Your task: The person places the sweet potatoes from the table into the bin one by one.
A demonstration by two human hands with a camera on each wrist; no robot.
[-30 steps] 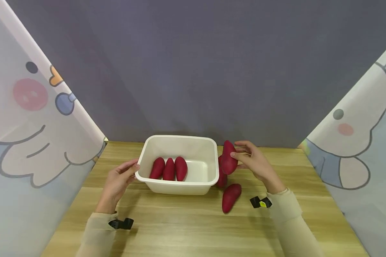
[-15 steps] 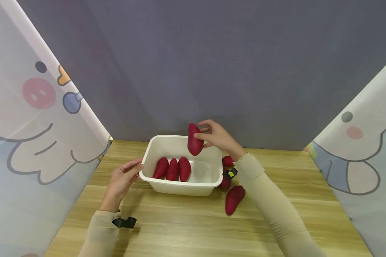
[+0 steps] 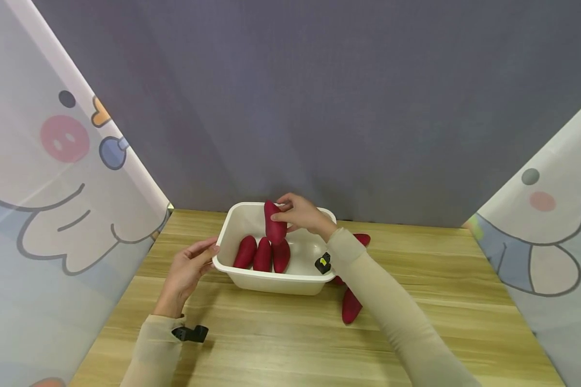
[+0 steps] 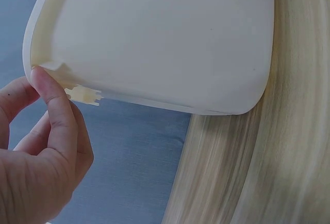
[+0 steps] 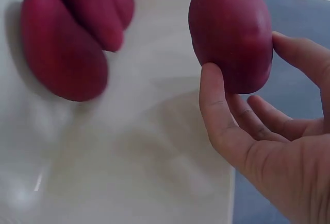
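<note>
Head view, R hand (image 3: 302, 215): thumb + fingers pinch held tuber (image 3: 275, 233) from its right; finger gap = tuber's thickness, no wider.
Held tuber pos.: up in air over white bin (image 3: 271, 283), inside rim, approx. mid-width.
Long axis: near upright in head view, top end leaning a bit left; bin row (image 3: 262, 256) of 3 tubers lies roughly same way, near-to-far.
Key relation: row sits below + left of R hand; held tuber overlaps rightmost one in head view, but R wrist view shows bin floor btw. them, so prob. no contact.
Nearer hand: R, clearly.
L hand (image 3: 184, 274): pinches bin's left rim, thumb on top edge, no tuber.
Loose tubers: right of bin on wood table (image 3: 252, 344), part hidden by R sleeve (image 3: 397, 301): near one (image 3: 351, 307), far one (image 3: 363, 238), red bit (image 3: 338, 280) by bin's corner.
</note>
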